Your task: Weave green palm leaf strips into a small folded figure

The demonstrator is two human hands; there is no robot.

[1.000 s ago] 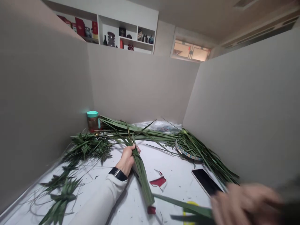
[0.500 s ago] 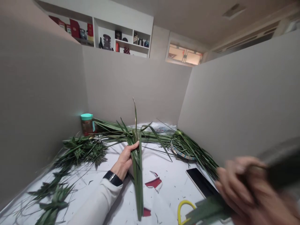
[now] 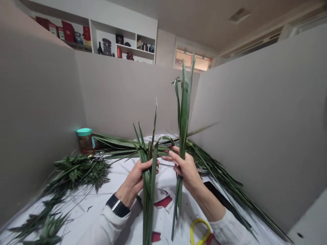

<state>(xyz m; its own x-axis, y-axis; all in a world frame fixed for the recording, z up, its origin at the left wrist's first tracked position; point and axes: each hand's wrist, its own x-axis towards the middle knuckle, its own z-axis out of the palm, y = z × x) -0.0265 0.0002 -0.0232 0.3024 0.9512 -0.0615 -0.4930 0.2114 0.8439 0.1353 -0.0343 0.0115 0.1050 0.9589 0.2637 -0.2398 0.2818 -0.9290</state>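
My left hand is closed around a bundle of long green leaves, its thumb pressed across the front. The bundle stands nearly upright, with several tips rising above the hand. In my right hand is a second bunch of leaves, tall and upright, gripped against the palm while some fingers reach toward the left. A bent leaf arches from the left bundle over to the right hand's fingertips. Whether those fingertips pinch it is hard to make out.
Leaf pieces lie heaped at the left, below a jar with a turquoise lid. Long leaves stretch along the right. A phone, yellow-handled scissors and red scraps rest on the white table. Grey partitions surround it.
My right hand has come in from the lower right with a bunch of leaves, now upright beside the left bundle. The left hand keeps its hold. The view has shifted slightly.
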